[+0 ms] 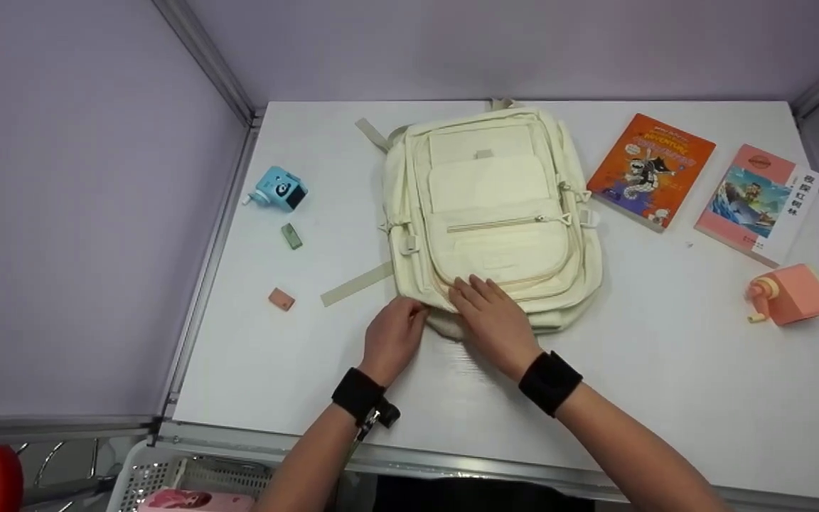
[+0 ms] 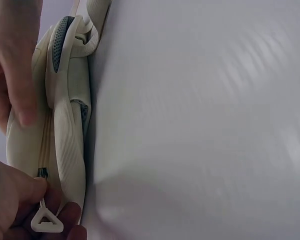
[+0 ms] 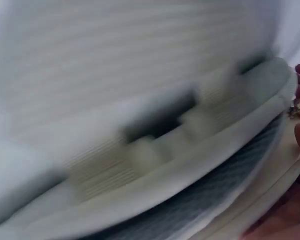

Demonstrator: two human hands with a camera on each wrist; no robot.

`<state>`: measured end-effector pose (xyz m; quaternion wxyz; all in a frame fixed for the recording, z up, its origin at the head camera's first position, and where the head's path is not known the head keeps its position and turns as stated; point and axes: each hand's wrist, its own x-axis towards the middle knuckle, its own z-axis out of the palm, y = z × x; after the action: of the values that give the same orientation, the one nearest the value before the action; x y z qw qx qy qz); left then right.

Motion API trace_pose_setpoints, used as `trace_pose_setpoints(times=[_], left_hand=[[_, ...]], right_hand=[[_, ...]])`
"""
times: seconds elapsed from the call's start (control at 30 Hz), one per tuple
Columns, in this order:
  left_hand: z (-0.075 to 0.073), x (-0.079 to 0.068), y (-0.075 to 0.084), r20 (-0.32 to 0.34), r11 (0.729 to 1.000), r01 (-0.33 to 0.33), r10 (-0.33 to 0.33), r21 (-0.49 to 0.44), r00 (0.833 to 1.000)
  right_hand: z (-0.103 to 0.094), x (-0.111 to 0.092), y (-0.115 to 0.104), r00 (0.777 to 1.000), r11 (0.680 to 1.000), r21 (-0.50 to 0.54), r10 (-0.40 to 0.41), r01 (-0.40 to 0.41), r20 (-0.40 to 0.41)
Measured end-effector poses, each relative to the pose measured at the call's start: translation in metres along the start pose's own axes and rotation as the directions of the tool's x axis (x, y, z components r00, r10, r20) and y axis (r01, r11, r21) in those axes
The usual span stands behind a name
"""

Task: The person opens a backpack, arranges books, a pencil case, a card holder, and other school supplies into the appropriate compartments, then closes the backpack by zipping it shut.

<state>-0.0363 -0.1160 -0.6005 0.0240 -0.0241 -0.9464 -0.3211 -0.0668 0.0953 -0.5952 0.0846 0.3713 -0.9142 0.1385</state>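
A cream backpack (image 1: 484, 185) lies front side up on the white table, its bottom end towards me. At its near left corner my left hand (image 1: 394, 334) pinches a zipper slider between thumb and fingers. The slider's white triangular zipper pull (image 2: 40, 226) hangs over the fingers in the left wrist view, below a closed stretch of zipper (image 2: 44, 140). My right hand (image 1: 498, 320) rests on the bag's bottom edge with its fingers extended over the front. A blurred right wrist view shows webbing straps and grey-blue mesh padding (image 3: 205, 185) on the bag.
Left of the bag are a blue pencil sharpener (image 1: 280, 189), a green eraser (image 1: 291, 236) and a pink eraser (image 1: 281, 299). An orange book (image 1: 651, 171), a pink-and-white book (image 1: 758, 203) and a pink pencil sharpener (image 1: 800, 295) lie to the right. A white basket (image 1: 141, 475) stands below the table's front edge.
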Motion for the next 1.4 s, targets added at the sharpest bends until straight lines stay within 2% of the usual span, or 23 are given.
trace_pose_setpoints(times=[0.13,0.3,0.53,0.77,1.03,1.23,1.4], left_hand=[[-0.004,-0.001,-0.001,0.011,1.000,0.008,-0.008,0.006,1.000],[-0.004,-0.002,0.000,0.020,1.000,0.004,-0.005,0.002,1.000],[0.001,-0.004,0.002,0.009,0.997,-0.013,0.014,-0.077,1.000],[0.008,-0.008,0.008,0.009,0.989,0.034,-0.033,-0.147,0.999],[0.016,-0.009,0.019,-0.029,0.995,-0.010,0.007,-0.101,1.000],[0.022,-0.008,0.019,-0.050,0.996,-0.050,0.047,-0.072,0.998],[0.022,-0.006,0.015,-0.042,0.996,-0.054,0.051,-0.077,0.998]], right_hand=[[0.000,-0.017,0.016,0.996,0.995,-0.045,-0.085,0.084,-0.009],[0.002,-0.024,0.024,0.991,0.992,-0.012,-0.125,0.125,-0.053],[0.003,-0.022,0.024,0.985,0.994,0.011,-0.102,0.104,-0.141],[-0.002,-0.008,0.016,0.986,0.998,0.040,-0.037,0.044,-0.164],[-0.001,-0.007,0.011,0.988,0.998,0.047,-0.025,0.033,-0.153],[0.004,-0.011,0.010,0.992,0.999,0.049,-0.009,0.015,-0.123],[0.005,-0.021,0.017,0.986,0.998,0.002,-0.063,0.064,-0.155]])
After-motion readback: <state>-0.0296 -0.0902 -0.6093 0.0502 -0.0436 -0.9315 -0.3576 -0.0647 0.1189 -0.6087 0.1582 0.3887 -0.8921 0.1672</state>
